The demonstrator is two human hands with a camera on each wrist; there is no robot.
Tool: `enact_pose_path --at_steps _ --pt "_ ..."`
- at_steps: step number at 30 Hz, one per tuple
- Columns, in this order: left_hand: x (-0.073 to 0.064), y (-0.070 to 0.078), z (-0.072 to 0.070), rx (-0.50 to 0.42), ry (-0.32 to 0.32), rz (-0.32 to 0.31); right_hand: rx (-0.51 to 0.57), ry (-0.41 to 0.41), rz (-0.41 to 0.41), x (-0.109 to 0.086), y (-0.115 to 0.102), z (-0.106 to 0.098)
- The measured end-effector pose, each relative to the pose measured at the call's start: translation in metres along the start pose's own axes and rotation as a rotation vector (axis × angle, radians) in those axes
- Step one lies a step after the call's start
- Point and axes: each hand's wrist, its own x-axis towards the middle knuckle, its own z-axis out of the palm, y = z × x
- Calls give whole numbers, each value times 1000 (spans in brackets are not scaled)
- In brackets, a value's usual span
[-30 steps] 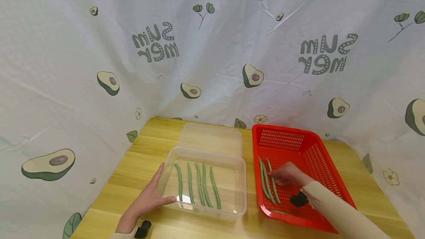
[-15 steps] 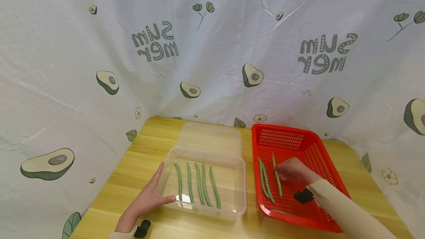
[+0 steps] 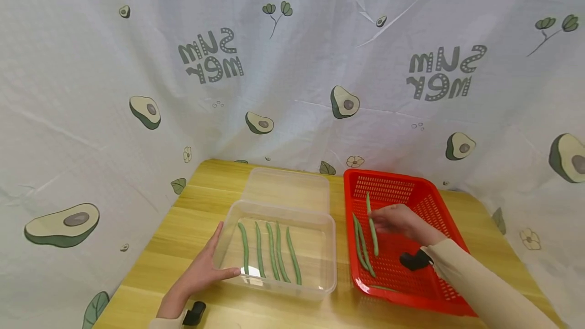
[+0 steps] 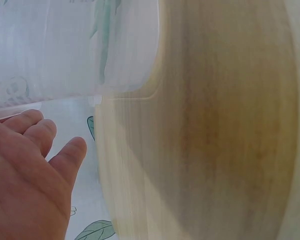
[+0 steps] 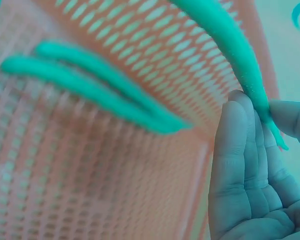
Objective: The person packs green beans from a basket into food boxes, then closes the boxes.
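Note:
My right hand (image 3: 398,220) pinches a green bean (image 3: 374,240) between thumb and fingertips, above the red basket (image 3: 411,302). In the right wrist view, the held bean (image 5: 240,55) curves up and away from the grip, its thin tip poking out below the thumb. Two more beans (image 5: 90,92) lie side by side on the basket floor, and another bean (image 3: 384,288) is near its front wall. My left hand (image 3: 201,270) touches the left side of a clear plastic box (image 3: 332,263), fingers extended and thumb at the front rim. Several beans (image 3: 272,253) lie inside in a row.
A translucent flat lid (image 3: 288,187) lies behind the box on the wooden table (image 3: 183,227). The basket stands just right of the box, a narrow gap between them. A printed white cloth (image 3: 292,65) hangs behind and around the table.
My right hand has lifted the third bean from beside the other two, first shifting right, then up and slightly back left. The left hand has stayed at the box.

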Motion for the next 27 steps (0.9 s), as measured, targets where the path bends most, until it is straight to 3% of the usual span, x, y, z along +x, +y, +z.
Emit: enact_pose_path --at_steps 6,12,27 --pt "1 -2 0 -8 5 9 57 -75 -59 -4 -25 14" --pt "1 -1 -1 -11 2 4 103 -128 -65 -4 -46 37" --pt "-1 -1 0 -10 2 -8 73 -333 -123 13 -64 121"
